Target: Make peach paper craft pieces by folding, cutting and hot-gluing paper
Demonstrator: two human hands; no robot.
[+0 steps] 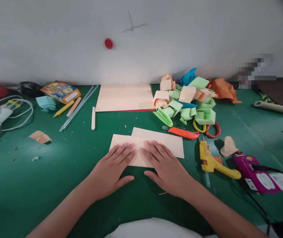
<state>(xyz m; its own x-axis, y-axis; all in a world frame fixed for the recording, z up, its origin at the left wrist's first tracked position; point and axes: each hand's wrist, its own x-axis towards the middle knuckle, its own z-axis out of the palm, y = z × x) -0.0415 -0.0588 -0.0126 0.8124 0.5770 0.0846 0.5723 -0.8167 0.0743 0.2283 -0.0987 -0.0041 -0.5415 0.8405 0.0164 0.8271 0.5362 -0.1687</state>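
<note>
A pale peach sheet of paper [141,161] lies flat on the green table, its edge toward me running level. My left hand [115,167] rests palm down on its left part, fingers stretched out and thumb apart. On the right part lies my right hand [165,168], flat in the same way, with the fingertips of both hands close together. Another peach sheet [156,134] shows behind and to the right, partly covered by the front sheet and my right fingers. Neither hand grips anything.
Folded paper pieces [187,94] pile up at the back right. Nearer are an orange cutter [183,133], scissors [213,129], a yellow glue gun [212,162] and a purple box [258,175] with cables. Larger sheets [124,97], glue sticks [78,109] and crayons [64,108] lie behind.
</note>
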